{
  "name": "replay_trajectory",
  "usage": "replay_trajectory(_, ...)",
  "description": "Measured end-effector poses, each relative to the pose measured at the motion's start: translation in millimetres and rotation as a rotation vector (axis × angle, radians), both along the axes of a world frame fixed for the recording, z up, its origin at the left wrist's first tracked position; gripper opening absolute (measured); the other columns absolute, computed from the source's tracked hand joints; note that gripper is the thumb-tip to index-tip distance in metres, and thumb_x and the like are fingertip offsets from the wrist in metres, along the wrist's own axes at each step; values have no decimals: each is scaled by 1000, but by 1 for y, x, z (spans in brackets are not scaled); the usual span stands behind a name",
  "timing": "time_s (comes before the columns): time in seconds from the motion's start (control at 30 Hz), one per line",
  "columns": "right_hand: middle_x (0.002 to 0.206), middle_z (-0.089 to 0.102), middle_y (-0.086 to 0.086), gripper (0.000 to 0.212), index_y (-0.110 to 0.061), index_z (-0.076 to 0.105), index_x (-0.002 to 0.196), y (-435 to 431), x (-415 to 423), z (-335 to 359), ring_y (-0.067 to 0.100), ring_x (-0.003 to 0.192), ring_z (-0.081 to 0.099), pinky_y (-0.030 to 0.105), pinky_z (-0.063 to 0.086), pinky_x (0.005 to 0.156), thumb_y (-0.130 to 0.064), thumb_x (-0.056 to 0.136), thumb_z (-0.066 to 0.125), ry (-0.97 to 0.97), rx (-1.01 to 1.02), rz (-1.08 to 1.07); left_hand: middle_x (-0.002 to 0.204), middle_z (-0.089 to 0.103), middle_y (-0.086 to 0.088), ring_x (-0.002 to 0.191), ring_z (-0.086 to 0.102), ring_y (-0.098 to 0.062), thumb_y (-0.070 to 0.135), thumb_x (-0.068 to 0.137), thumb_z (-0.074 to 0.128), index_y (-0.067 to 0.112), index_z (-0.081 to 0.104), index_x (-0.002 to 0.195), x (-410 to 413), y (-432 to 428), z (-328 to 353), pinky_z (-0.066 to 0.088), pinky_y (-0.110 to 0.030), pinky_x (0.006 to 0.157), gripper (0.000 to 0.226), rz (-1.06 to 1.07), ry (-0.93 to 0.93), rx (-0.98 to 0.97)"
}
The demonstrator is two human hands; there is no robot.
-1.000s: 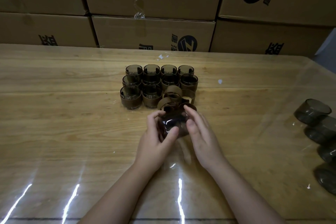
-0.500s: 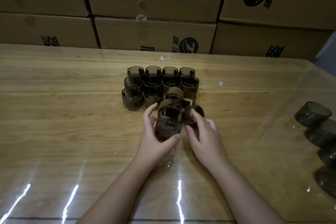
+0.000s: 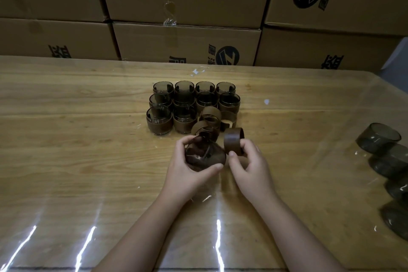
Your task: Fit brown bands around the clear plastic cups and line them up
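Observation:
My left hand (image 3: 186, 174) grips a clear smoky plastic cup (image 3: 204, 157), tipped on its side just above the wooden table (image 3: 77, 150). My right hand (image 3: 251, 165) pinches a brown band (image 3: 233, 142) right beside the cup's base. Behind them stand several banded cups (image 3: 160, 120) packed in neat rows. Several loose brown bands (image 3: 210, 117) lie heaped at the right front of those rows.
A row of bare smoky cups (image 3: 378, 141) lies along the table's right edge. Stacked cardboard boxes (image 3: 187, 44) wall off the far side. A clear glossy sheet covers the tabletop, with small white scraps (image 3: 266, 101) on it.
My left hand tipped the cup onto its side and drew it nearer. My right hand left the cup, took a brown band from the heap and brought it beside the cup.

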State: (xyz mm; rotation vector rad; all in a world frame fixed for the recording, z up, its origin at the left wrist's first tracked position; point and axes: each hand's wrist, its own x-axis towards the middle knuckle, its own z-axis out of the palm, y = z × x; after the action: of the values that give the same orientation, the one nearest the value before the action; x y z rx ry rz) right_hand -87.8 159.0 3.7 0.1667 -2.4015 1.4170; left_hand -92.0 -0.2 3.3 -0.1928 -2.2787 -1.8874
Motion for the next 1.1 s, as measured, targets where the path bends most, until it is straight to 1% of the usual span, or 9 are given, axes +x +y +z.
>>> replay_trajectory(0.1, 90, 64, -14, 29, -35, 56, 95, 2, 4, 5, 3, 85, 60, 12, 48, 69, -7, 90, 61, 44, -98, 69, 117, 56, 9, 101, 64, -4, 44, 49, 83, 52, 39, 118, -2, -3, 0, 53, -21, 81, 82, -28, -6, 114)
replay_trajectory(0.2, 91, 60, -14, 17, -28, 57, 94, -2, 5, 5, 0, 87, 55, 7, 42, 73, -14, 85, 58, 100, -15, 73, 122, 54, -2, 105, 65, -16, 40, 52, 83, 53, 46, 118, 1, -3, 3, 55, -32, 82, 77, -80, 13, 134)
replay_trajectory(0.33, 91, 60, -1, 14, -2, 61, 84, -5, 4, 4, 10, 93, 50, 11, 38, 82, -14, 81, 54, 278, 120, 42, 120, 56, -7, 103, 65, -15, 36, 57, 81, 35, 59, 106, 3, -2, 3, 54, -25, 79, 53, -56, 8, 129)
replay_trajectory(0.53, 100, 64, 4, 20, 0, 64, 78, -2, 4, 9, 20, 106, 46, 13, 32, 96, -17, 80, 53, 421, 152, -74, 107, 66, 8, 96, 64, -8, 43, 67, 71, 42, 60, 105, 0, 3, 1, 53, -26, 81, 39, -26, -8, 69)
replay_trajectory(0.67, 114, 63, -2, 13, -2, 67, 79, -1, 3, 10, 21, 115, 46, 16, 29, 102, -6, 77, 56, 431, 123, -116, 106, 67, -4, 78, 69, -25, 52, 67, 70, 49, 55, 110, -2, 4, -6, 53, -32, 56, 45, -80, -75, 91)
replay_trajectory(0.77, 121, 57, -5, 13, -7, 64, 75, 1, 2, 8, 20, 118, 50, 15, 32, 102, 4, 73, 56, 394, 47, -64, 119, 59, -11, 74, 72, -26, 42, 73, 77, 43, 47, 116, -4, 4, -8, 54, -28, 51, 52, -154, -111, 148)
replay_trajectory(0.93, 116, 58, 4, 21, -8, 67, 76, 2, 0, 8, 13, 109, 58, 22, 48, 89, 12, 76, 59, 283, -14, 69, 134, 44, 1, 111, 61, -23, 20, 69, 79, 41, 46, 127, -7, -1, -11, 56, -40, 83, 70, -258, -79, 173)
replay_trajectory(1.0, 105, 63, 3, 22, -6, 69, 79, 2, 0, 7, 19, 100, 61, 28, 51, 79, 11, 76, 54, 272, 95, 99, 132, 39, 6, 108, 60, -15, 20, 69, 71, 41, 46, 128, -8, -1, -10, 55, -26, 79, 68, -276, -69, 133)
replay_trajectory(1.1, 101, 66, 2, 25, -7, 68, 81, 0, 2, 9, 18, 93, 60, 18, 44, 76, 6, 76, 47, 359, 247, 82, 133, 38, 2, 99, 66, -16, 28, 75, 63, 34, 52, 127, -10, -1, -6, 57, -32, 72, 54, -305, -170, 248)
